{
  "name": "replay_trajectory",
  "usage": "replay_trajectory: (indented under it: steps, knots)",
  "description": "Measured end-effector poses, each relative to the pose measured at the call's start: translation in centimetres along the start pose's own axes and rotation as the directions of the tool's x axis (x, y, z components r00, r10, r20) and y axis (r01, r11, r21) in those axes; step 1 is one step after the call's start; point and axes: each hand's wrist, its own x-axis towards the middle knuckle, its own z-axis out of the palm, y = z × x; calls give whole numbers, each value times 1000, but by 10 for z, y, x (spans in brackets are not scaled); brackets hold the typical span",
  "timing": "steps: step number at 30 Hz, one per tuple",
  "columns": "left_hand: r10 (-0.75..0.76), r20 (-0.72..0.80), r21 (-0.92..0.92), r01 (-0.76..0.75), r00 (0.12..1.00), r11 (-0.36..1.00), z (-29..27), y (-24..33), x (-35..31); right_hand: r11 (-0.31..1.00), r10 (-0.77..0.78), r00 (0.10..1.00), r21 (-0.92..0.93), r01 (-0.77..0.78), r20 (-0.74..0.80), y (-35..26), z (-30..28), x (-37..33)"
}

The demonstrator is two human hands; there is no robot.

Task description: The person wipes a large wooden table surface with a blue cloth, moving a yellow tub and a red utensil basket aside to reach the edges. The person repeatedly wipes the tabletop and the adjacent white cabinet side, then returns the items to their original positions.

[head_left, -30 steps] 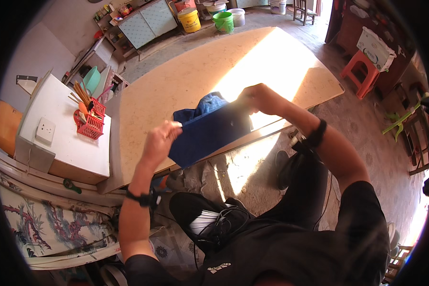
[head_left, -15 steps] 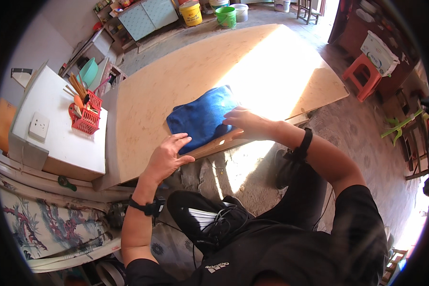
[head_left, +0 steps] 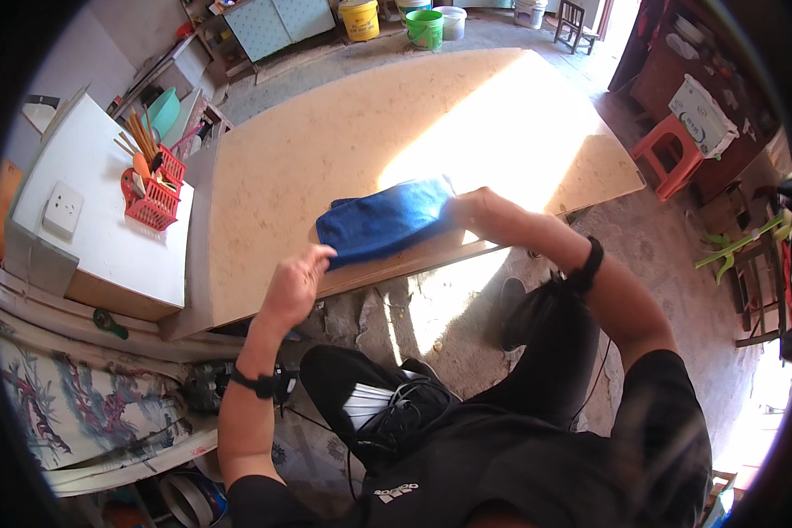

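Note:
A blue cloth lies folded into a long strip near the front edge of the wooden table. Its right end is in bright sunlight. My left hand pinches the near left corner between thumb and fingers. At the other end my right hand is closed on the cloth's right edge, its fingertips partly hidden behind the back of the hand. The cloth's near edge looks stretched between the two hands.
Left of the table, a white cabinet top carries a red utensil basket and a socket box. Buckets, including a green bucket, stand beyond the table. A red stool holds a white carton at right.
Both hands have gone from lying loosely at the cloth to gripping its ends. The cloth has become flatter and narrower, a strip drawn out to the right.

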Motion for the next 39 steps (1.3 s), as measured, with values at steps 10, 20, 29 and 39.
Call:
replay_trajectory:
  steps: [10,20,29,39]
  knots:
    - [-144,-326,-86,122,934,989,-31,-113,38,940,-177,964,-325,107,-196,11,-5,98]
    - [-98,-318,351,213,943,912,-55,-173,-62,870,-311,904,-294,396,294,8,88,129]
    - [-127,-312,384,248,941,890,-49,-170,-65,867,98,874,-390,-310,-477,245,-40,47]
    - [-136,-329,396,267,935,879,-46,-168,-65,337,457,450,-318,-886,-767,376,-164,-73]
